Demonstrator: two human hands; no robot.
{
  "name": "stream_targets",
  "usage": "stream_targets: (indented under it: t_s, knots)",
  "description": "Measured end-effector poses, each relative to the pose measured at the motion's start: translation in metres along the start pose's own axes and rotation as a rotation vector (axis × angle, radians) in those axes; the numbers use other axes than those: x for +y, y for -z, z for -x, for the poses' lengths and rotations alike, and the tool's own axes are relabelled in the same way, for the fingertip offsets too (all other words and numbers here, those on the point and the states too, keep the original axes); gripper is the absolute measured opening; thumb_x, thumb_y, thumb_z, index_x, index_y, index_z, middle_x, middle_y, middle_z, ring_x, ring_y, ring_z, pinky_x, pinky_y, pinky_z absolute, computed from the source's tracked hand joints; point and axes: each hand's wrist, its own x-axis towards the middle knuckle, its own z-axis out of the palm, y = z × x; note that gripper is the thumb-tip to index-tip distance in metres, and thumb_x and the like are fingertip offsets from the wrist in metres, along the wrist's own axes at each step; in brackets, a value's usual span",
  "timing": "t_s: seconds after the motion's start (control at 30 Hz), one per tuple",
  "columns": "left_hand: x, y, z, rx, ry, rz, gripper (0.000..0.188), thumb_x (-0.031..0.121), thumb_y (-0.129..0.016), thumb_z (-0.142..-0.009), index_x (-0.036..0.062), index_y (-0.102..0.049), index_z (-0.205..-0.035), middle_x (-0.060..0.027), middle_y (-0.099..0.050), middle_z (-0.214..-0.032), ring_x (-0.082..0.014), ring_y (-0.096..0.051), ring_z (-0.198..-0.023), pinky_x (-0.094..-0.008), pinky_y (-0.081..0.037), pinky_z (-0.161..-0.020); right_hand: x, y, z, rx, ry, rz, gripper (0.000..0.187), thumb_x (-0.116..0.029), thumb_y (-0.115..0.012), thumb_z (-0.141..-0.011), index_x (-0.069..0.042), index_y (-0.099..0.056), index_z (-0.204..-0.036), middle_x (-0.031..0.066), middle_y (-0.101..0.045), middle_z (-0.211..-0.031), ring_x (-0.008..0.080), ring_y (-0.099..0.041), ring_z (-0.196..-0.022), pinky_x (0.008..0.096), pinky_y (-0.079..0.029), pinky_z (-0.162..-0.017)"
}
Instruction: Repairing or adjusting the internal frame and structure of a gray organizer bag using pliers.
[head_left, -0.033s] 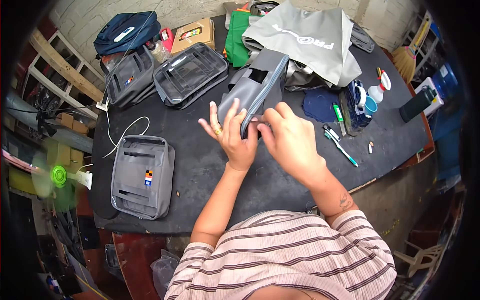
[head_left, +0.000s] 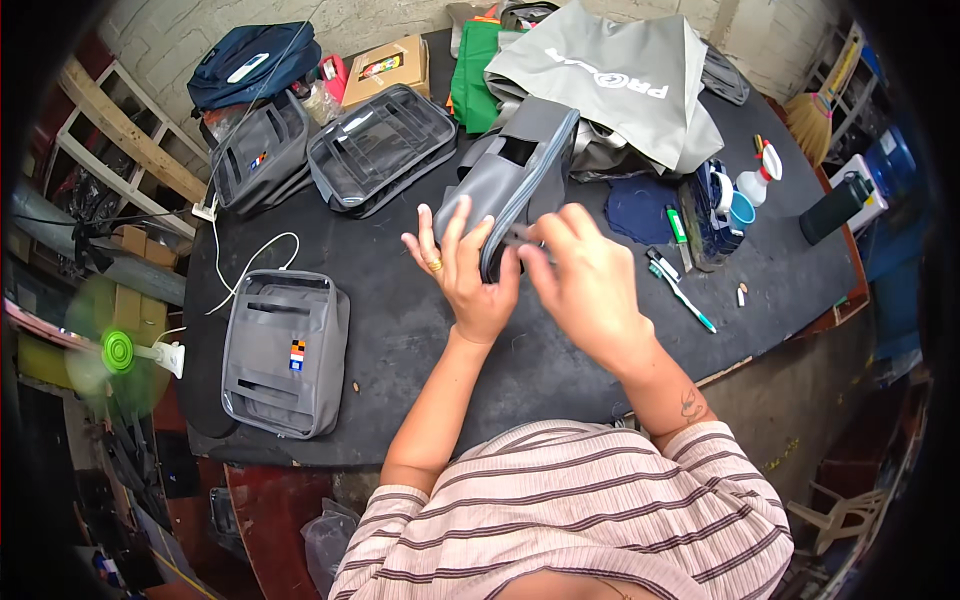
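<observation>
A grey zippered pouch (head_left: 490, 170) stands on its side on the black table (head_left: 480, 385), tilted, with a blue-grey zipper (head_left: 540, 172) running along its edge. My left hand (head_left: 472, 275) grips the pouch's near end, thumb by the zipper and fingers spread over the grey side; a ring is on one finger. Close to that same end, my right hand (head_left: 588, 285) is closed in a pinch. Something small and dark shows at its fingertips, too blurred to name.
Finished-looking grey cases (head_left: 285, 350) lie left and far left. A grey printed bag (head_left: 610, 85) is heaped at the back. To the right are a toothbrush (head_left: 685, 300), a green marker (head_left: 677, 225), a spray bottle (head_left: 758, 178) and a dark tumbler (head_left: 835, 208). A fan (head_left: 118, 350) spins at left.
My right hand has shifted slightly to the right, its fingertips a little farther from the pouch's near end. The left hand and pouch have barely moved.
</observation>
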Motion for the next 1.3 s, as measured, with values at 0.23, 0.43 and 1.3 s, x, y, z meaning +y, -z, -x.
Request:
stream_targets:
  t_s: [0.23, 0.43, 1.3]
  knots:
    - [-0.044, 0.035, -0.014, 0.142, 0.279, 0.302, 0.042, 0.016, -0.058, -0.088, 0.0002, -0.055, -0.128, -0.0182, -0.051, -0.131, -0.0312, -0.047, -0.126, -0.0414, -0.035, -0.107, 0.135, -0.043, 0.074, -0.118, -0.374, 0.131, 0.02, -0.018, -0.062, -0.092, -0.008, -0.051, -0.105, 0.016, -0.057, -0.096, 0.0398, -0.062, -0.075, 0.0492, -0.049, -0.062]
    - [-0.101, 0.037, 0.011, -0.455, 0.68, 0.849, 0.058, 0.041, -0.07, -0.089, -0.0015, -0.057, -0.127, -0.0061, -0.061, -0.11, -0.0119, -0.054, -0.099, -0.0263, -0.044, -0.086, 0.135, -0.069, 0.108, -0.028, -0.123, 0.371, 0.052, -0.016, -0.074, -0.075, -0.011, -0.056, -0.123, 0.0155, -0.051, -0.12, 0.0354, -0.047, -0.112, 0.0492, -0.037, -0.093]
    - [-0.05, 0.004, -0.039, -0.12, 0.087, -0.069, 0.043, 0.033, -0.058, -0.097, 0.0025, -0.054, -0.068, -0.0123, -0.049, -0.066, -0.0351, -0.051, -0.057, -0.0423, -0.04, -0.052, 0.045, 0.009, -0.102, 0.437, 0.084, -0.507, 0.008, 0.006, -0.061, -0.076, 0.001, -0.06, -0.081, 0.0115, -0.062, -0.074, 0.0213, -0.061, -0.065, 0.0314, -0.049, -0.061]
